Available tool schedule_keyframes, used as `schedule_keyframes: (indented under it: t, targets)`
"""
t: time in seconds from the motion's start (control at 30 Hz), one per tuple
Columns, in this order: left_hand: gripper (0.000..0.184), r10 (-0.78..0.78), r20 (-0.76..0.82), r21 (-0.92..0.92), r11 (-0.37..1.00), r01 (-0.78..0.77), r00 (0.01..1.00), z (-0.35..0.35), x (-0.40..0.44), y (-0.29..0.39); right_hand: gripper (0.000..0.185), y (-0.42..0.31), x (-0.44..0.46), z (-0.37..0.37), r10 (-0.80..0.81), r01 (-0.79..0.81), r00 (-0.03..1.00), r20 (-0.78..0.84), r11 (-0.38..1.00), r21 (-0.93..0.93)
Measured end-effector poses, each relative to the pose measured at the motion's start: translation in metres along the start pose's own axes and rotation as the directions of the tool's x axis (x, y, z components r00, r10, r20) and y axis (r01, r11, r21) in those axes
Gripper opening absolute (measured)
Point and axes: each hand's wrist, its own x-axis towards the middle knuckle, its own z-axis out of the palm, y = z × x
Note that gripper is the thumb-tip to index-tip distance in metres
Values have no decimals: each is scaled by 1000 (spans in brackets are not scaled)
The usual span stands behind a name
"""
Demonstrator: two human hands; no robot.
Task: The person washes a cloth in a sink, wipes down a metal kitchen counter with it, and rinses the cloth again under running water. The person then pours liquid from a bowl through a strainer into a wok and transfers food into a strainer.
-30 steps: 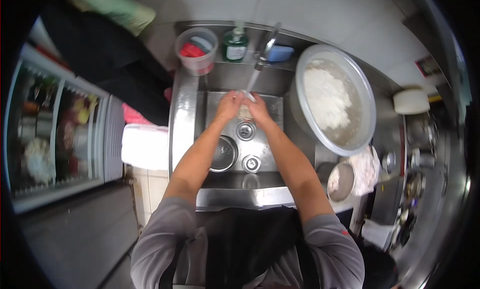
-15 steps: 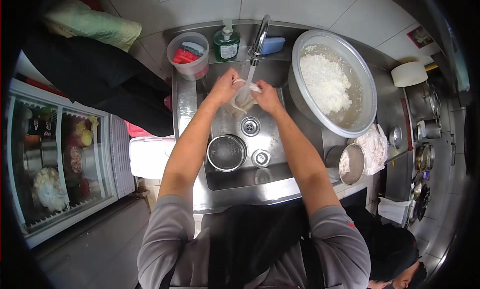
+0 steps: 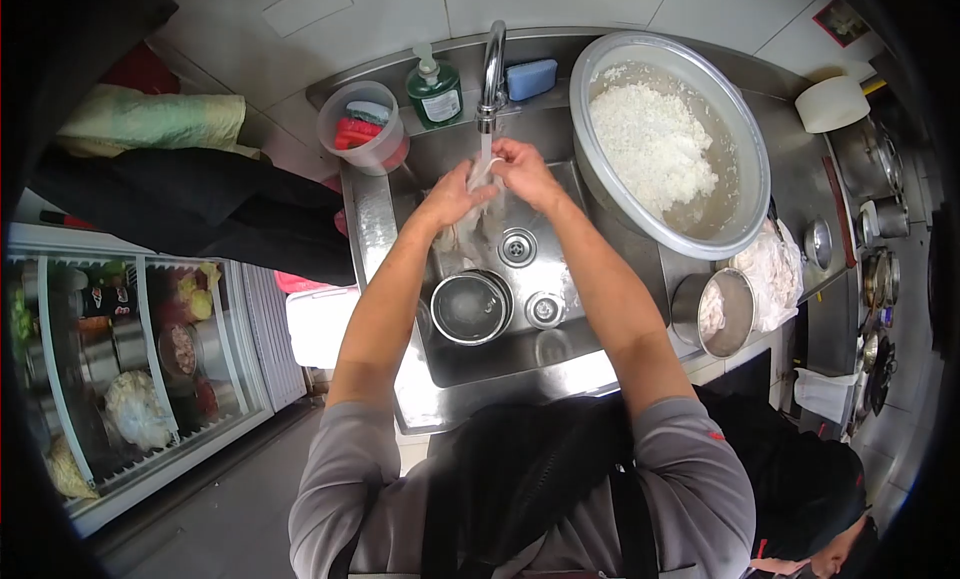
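Both hands are at the far part of the metal sink [image 3: 485,367], just below the mouth of the curved tap [image 3: 494,69], from which a stream of water runs down between them. The left hand [image 3: 456,195] grasps a pale, wet, limp piece of material [image 3: 480,191], with the thumb pointing toward the other hand; the right hand [image 3: 528,175] has its fingers bent and pinches the same material near its upper end. The material hangs between the hands over the sink floor, its lower part blurred by water, so what it is made of is hard to tell. Nearer the person, a round metal pot [image 3: 468,308] stands in the sink beside the drain [image 3: 517,247] and a smaller round fitting [image 3: 545,310]. Behind the sink, from left to right, are a clear tub [image 3: 391,155] with red and green sponges [image 3: 358,132] inside, a green pump bottle [image 3: 435,101] and a blue sponge [image 3: 531,80]. To the right, a large tilted basin [image 3: 757,184] holds white grains [image 3: 652,139] in cloudy liquid; nearer the person are a metal container [image 3: 738,314] with pale pieces [image 3: 712,307] and a pale plastic bag [image 3: 776,269].
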Motion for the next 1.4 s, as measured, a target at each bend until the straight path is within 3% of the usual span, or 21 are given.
schedule_keyframes:
  t: [0.03, 0.07, 0.17, 0.27, 0.4, 0.5, 0.6, 0.7, 0.73, 0.8, 0.87, 0.93, 1.03, 1.13, 1.17, 1.2, 1.23, 1.27, 1.33, 1.37, 1.4]
  targets:
    - [29, -70, 68, -49, 996, 73, 995, -6, 5, 9, 12, 21, 13, -2, -73, 77, 997, 30, 978, -192]
    - [29, -140, 138, -92, 984, 153, 980, -10, 8, 15, 14, 27, 15, -3, -63, 63, 998, 4, 997, -49]
    - [33, -161, 105, -335, 923, 187, 981, -14, 23, 10, 24, 17, -3, 12, 34, -35, 999, 9, 921, 387]
    - [25, -190, -49, -580, 805, 127, 980, -20, 30, 10, 28, 66, 4, 8, 110, -124, 990, 93, 979, 163]
    - [37, -330, -3, -736, 640, 222, 944, -32, 19, 31, 41, 95, -13, -11, 145, -128, 988, 53, 960, -250]
    - [46, -407, -40, -715, 650, 259, 912, -46, 17, 46, 51, 118, -29, -24, 286, -268, 956, -62, 770, -579]
    - [49, -340, -35, -886, 446, 128, 940, -57, 14, 51, 67, 119, -43, -45, 475, -423, 870, -128, 590, -687]
    - [57, -326, 69, -937, 304, 174, 943, -42, 12, 24, 79, 147, -40, -56, 332, -338, 936, -115, 764, -550]
    - [58, -329, 115, -944, 259, 206, 937, -32, 12, 12, 83, 140, -38, -52, 248, -244, 968, -48, 872, -424]
    - [67, -372, 196, -879, 343, 330, 907, -1, 17, -27, 92, 92, -36, -28, 53, -47, 998, 40, 991, -129]
    - [62, -543, 192, -864, 302, 404, 817, 37, 27, -52, 84, 61, -31, 10, -180, 157, 982, -56, 945, -289]
    - [58, -220, 254, -964, 15, 264, 942, 67, 33, -90, 69, 38, -36, 47, -209, 208, 978, -19, 978, -27]
    - [53, 264, 83, -864, -461, 201, 961, 93, 33, -119, 52, 39, -35, 66, -280, 237, 960, -5, 822, -518]
    - [33, -106, 229, -969, 67, 237, 968, 73, 32, -91, 43, 100, -3, 33, -312, 139, 934, -174, 767, -626]
    - [29, -377, 142, -935, 253, 249, 915, 72, 39, -73, 42, 106, 2, 21, -235, -6, 922, -307, 785, -620]
    - [26, -601, -3, -856, 415, 309, 799, 71, 43, -66, 42, 113, 2, 10, -154, -154, 887, -436, 791, -592]
    - [34, -577, -19, -761, 538, 362, 816, 68, 49, -89, 43, 136, 2, -5, -110, -183, 926, -361, 706, -684]
    - [35, -539, -12, -742, 569, 354, 842, 59, 42, -75, 45, 173, -1, -18, -49, -203, 955, -293, 610, -766]
    - [38, -452, 4, -710, 628, 320, 892, 40, 32, -26, 47, 169, -9, -25, 8, -171, 982, -191, 489, -855]
    - [39, -404, -55, -561, 769, 306, 913, 38, 38, -43, 49, 162, -19, -27, 7, -138, 988, -153, 478, -868]
    - [38, -334, -52, -419, 863, 283, 941, 37, 38, -37, 48, 136, -24, -27, -8, -85, 994, -112, 595, -799]
